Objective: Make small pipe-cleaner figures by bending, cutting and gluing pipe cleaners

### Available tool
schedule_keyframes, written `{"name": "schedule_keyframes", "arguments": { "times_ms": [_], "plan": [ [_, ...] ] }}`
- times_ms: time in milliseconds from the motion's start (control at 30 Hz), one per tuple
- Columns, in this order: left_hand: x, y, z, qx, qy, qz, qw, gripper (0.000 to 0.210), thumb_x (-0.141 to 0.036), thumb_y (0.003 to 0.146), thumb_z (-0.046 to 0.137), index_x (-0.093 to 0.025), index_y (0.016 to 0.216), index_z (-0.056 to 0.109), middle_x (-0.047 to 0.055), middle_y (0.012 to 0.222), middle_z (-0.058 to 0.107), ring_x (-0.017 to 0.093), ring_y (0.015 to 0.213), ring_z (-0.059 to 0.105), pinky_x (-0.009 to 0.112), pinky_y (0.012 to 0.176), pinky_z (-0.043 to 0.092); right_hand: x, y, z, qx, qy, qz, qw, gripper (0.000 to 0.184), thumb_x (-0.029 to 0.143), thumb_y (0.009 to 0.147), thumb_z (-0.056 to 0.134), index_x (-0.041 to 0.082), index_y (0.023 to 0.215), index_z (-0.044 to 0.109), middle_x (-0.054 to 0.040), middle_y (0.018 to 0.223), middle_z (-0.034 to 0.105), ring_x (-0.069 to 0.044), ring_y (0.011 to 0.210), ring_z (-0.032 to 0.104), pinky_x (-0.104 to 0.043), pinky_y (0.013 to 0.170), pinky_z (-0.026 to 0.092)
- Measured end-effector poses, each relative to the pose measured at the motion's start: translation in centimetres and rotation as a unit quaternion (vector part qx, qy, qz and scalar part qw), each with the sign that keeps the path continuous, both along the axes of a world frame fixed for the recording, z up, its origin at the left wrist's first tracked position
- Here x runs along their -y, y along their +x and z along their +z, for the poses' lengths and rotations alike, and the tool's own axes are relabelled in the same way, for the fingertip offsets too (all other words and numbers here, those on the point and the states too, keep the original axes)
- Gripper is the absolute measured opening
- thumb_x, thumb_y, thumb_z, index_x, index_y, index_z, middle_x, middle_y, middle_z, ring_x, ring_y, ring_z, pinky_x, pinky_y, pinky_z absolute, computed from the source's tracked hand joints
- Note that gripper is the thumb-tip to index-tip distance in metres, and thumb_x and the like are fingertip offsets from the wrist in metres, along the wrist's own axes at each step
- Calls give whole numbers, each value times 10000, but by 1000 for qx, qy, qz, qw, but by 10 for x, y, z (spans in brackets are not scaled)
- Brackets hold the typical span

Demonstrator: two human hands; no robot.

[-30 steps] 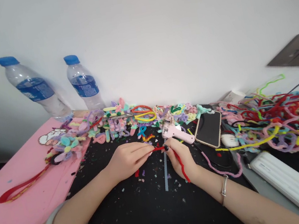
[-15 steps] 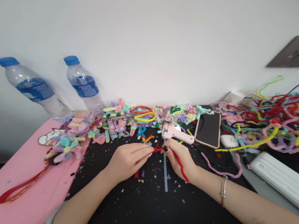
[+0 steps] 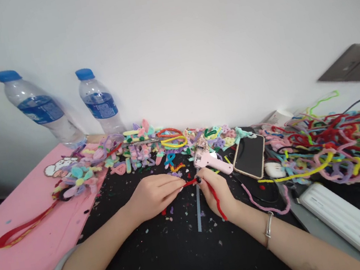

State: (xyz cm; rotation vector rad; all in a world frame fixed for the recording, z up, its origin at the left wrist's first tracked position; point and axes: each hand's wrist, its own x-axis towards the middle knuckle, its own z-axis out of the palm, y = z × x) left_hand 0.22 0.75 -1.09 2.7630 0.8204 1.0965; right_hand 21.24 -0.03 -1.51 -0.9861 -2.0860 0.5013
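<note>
A red pipe cleaner (image 3: 218, 203) runs between my hands, and its loose tail hangs down across my right palm. My left hand (image 3: 155, 195) pinches one end between thumb and fingers. Close beside it, my right hand (image 3: 216, 191) grips the same pipe cleaner at the fingertips, with a short red stretch showing between the two. A translucent glue stick (image 3: 198, 210) lies on the black mat (image 3: 180, 259) just below my fingertips. Behind my right hand rests a pink glue gun (image 3: 215, 162).
Finished pipe-cleaner pieces (image 3: 141, 153) line the wall. A phone (image 3: 250, 156), a white earbud case (image 3: 274, 170) and a tangle of pipe cleaners (image 3: 337, 145) lie right, near a white power strip (image 3: 346, 222). Two bottles (image 3: 101, 104) and pink paper (image 3: 25, 225) are left.
Both hands stay nearly in place, still gripping the red pipe cleaner; its stretch between them looks slightly more bent. The whole view has shifted slightly.
</note>
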Motion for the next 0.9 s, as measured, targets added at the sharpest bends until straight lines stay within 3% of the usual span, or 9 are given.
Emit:
{"name": "schedule_keyframes", "arguments": {
  "times_ms": [900],
  "plan": [
    [1,1,1,-5,-6,-9,1000,200,-122,831,528,-174,995,631,39,934,693,124,851,638,230,794,507,1,0,0,-3,-6,-3,1000,160,164,897,337,201,788,448,-21,714,485,-149,644,456,-271,590,384]
  ]
}}
